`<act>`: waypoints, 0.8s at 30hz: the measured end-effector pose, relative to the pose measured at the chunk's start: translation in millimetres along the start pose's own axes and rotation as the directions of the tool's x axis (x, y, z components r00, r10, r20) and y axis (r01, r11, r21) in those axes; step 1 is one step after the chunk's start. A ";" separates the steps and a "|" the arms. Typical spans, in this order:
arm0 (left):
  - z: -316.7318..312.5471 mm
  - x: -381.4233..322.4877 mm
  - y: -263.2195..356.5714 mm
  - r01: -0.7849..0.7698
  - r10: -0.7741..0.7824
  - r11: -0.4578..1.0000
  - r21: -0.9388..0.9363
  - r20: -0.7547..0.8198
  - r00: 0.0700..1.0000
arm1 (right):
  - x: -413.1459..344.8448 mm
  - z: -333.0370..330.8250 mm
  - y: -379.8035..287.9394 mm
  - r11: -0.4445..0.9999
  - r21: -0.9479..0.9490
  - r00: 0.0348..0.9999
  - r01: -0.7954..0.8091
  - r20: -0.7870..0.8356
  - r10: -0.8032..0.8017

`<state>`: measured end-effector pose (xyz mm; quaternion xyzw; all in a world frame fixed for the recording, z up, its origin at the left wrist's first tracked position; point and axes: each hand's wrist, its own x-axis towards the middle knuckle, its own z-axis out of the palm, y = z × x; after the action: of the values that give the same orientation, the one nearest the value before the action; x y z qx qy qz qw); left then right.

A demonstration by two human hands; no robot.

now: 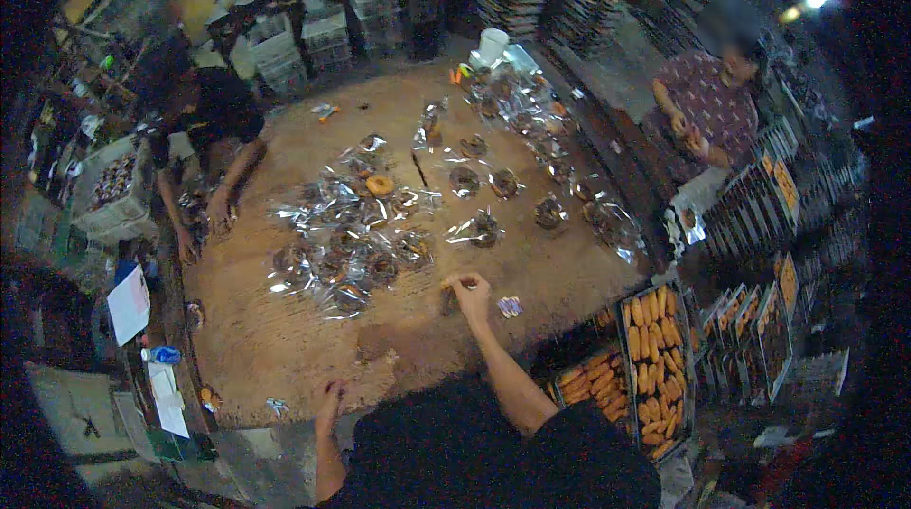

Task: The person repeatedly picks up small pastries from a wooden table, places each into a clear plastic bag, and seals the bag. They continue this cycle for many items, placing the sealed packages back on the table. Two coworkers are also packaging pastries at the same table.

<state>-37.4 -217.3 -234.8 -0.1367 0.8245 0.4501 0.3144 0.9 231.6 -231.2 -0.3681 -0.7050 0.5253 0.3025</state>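
Note:
My right hand (470, 292) is over the middle of the wooden table (569, 270), thumb and fingers bent together; whether something small is between them is too blurred to tell. A small pale bundle (509, 307) lies just right of it. My left hand (333, 395) rests at the near table edge, its fingers partly hidden. Beyond them, ring-shaped doughnuts in clear plastic bags (349, 246) form a pile at left centre, with an unwrapped-looking golden doughnut (380, 186) on top. Several separate bagged doughnuts (484, 228) lie ahead of my right hand.
Trays of long golden pastries (653, 367) stand at the near right. Across the left edge, a co-worker's hands (220, 210) touch the table near a white crate (114, 185). Another person (704, 103) stands at the right. More bagged goods (512, 96) and a white container (493, 45) are at the far side.

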 end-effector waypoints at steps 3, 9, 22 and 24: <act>14.8 -3.5 81.6 -0.284 0.284 0.959 -0.012 0.030 0.958 | -14.2 -10.8 -69.2 0.998 -0.008 0.971 0.067 0.228 -0.063; 56.9 -14.2 180.1 -0.871 0.840 0.486 0.073 0.236 0.488 | -49.6 -4.2 -130.2 0.950 0.019 0.769 0.312 0.582 -0.264; 106.2 41.3 59.9 -0.686 0.733 0.515 0.514 0.152 0.663 | -131.9 -83.4 -48.0 0.911 -0.413 0.868 -0.009 0.449 0.212; 125.1 52.2 53.1 -0.636 0.736 0.453 0.625 0.141 0.662 | -143.2 -87.4 -51.4 0.913 -0.407 0.862 0.010 0.466 0.199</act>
<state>-54.9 -81.1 -283.2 0.2877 0.9284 0.2250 0.0685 139.8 148.0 -164.3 -0.3083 -0.8309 0.4632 0.0030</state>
